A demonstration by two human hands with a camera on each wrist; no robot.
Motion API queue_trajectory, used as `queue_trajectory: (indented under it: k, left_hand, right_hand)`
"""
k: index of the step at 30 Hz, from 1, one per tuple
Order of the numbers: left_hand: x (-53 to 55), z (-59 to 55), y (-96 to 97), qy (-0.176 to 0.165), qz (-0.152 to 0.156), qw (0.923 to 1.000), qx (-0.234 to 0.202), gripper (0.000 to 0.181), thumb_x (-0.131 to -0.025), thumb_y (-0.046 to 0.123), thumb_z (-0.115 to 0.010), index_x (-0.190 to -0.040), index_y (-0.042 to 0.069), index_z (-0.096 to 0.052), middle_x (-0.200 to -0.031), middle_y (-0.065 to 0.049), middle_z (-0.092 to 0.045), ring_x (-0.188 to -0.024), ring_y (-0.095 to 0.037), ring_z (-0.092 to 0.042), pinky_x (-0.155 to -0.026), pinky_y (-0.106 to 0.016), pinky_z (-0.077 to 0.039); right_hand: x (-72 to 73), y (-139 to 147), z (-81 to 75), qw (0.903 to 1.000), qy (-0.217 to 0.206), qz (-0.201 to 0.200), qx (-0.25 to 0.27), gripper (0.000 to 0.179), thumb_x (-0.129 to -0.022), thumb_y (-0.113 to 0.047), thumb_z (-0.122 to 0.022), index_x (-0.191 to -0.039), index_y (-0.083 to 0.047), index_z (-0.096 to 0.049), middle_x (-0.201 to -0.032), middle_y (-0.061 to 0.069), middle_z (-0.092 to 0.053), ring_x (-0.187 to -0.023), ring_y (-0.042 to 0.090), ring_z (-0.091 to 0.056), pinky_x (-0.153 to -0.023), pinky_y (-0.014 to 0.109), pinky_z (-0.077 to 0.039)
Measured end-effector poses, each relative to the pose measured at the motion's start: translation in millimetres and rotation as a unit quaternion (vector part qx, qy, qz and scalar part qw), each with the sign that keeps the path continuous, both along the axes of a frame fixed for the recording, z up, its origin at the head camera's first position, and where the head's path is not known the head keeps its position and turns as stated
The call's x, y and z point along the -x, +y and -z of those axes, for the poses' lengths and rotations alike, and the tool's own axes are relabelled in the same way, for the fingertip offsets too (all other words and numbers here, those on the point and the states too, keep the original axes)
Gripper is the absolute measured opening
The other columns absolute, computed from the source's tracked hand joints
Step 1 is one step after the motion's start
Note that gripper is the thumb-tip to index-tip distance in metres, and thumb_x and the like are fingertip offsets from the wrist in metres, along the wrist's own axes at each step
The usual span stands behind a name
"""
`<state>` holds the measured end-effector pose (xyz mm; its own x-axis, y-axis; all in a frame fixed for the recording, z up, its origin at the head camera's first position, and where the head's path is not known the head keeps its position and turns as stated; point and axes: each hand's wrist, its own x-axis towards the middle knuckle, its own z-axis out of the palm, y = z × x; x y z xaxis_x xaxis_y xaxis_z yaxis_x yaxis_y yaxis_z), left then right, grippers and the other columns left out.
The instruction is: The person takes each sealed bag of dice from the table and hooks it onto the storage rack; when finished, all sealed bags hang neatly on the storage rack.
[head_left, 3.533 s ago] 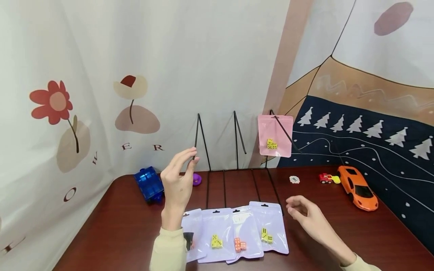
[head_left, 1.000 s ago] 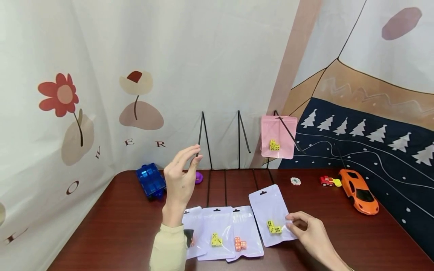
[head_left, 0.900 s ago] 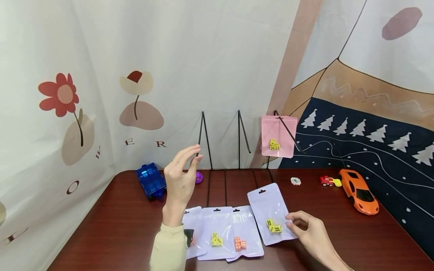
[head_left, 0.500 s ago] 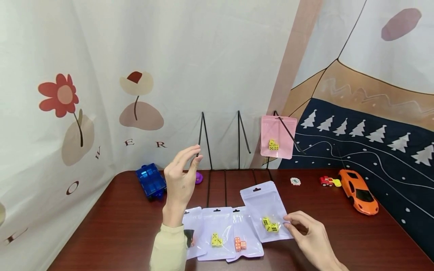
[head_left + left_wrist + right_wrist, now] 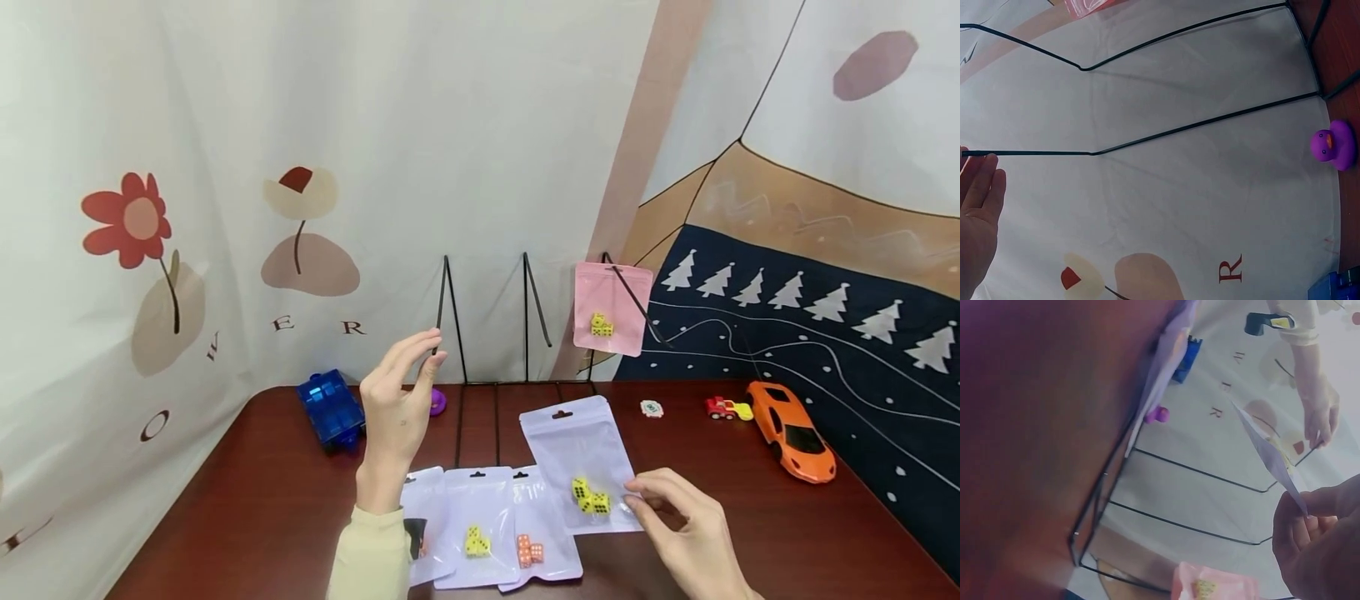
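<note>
My left hand [image 5: 396, 412] pinches the tip of the left prong of a black wire display rack [image 5: 526, 333]. In the left wrist view its fingertips [image 5: 988, 165] meet that prong at the left edge. My right hand [image 5: 690, 525] pinches the lower right edge of a lilac zip bag [image 5: 573, 442] between thumb and fingers. Yellow dice [image 5: 591, 497] lie in the bag's bottom, and a hang hole is near its top. The right wrist view shows the bag edge-on, raised off the table. A pink zip bag [image 5: 591, 292] with yellow dice hangs on the rack's right prong.
More lilac bags [image 5: 476, 492] lie overlapping on the table, with yellow or orange dice [image 5: 529, 550] inside. At the left are a blue toy vehicle [image 5: 330, 408] and a purple rubber duck [image 5: 1335, 145]. An orange toy car [image 5: 791, 433], small red truck [image 5: 722, 408] and white chip [image 5: 652, 408] are right.
My right hand has taken hold of the rightmost lilac bag, lifted it from the row and brought it slightly left. My left hand has stayed at the left prong.
</note>
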<state>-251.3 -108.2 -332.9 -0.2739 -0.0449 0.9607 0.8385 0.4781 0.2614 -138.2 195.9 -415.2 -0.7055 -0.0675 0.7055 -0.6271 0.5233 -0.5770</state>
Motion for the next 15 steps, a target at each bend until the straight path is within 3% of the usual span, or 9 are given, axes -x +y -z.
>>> queue_trajectory:
  k: [9, 15]
  left_hand:
    - [-2.4, -0.5, -2.0, 0.001, 0.001, 1.0, -0.006, 0.033, -0.072, -0.013, -0.074, -0.103, 0.0, -0.071, -0.107, -0.009, -0.069, -0.098, -0.022, -0.065, -0.09, -0.027, -0.049]
    - [-1.6, -1.2, -0.8, 0.001, 0.006, 1.0, -0.006, 0.032, -0.073, -0.012, -0.073, -0.103, 0.0, -0.071, -0.107, -0.01, -0.069, -0.098, -0.022, -0.065, -0.09, -0.028, -0.049]
  right_hand:
    - [4.5, -10, -16.0, 0.9993, 0.007, -0.013, 0.036, 0.042, -0.068, 0.021, -0.073, -0.098, -0.007, -0.069, -0.089, 0.002, -0.064, -0.071, 0.006, -0.059, -0.055, 0.015, -0.047]
    - [9.7, -22, -33.1, 0.9949, 0.065, -0.045, 0.064, 0.047, -0.059, 0.031, -0.07, -0.093, 0.0, -0.069, -0.085, 0.008, -0.064, -0.068, 0.008, -0.056, -0.053, 0.016, -0.046]
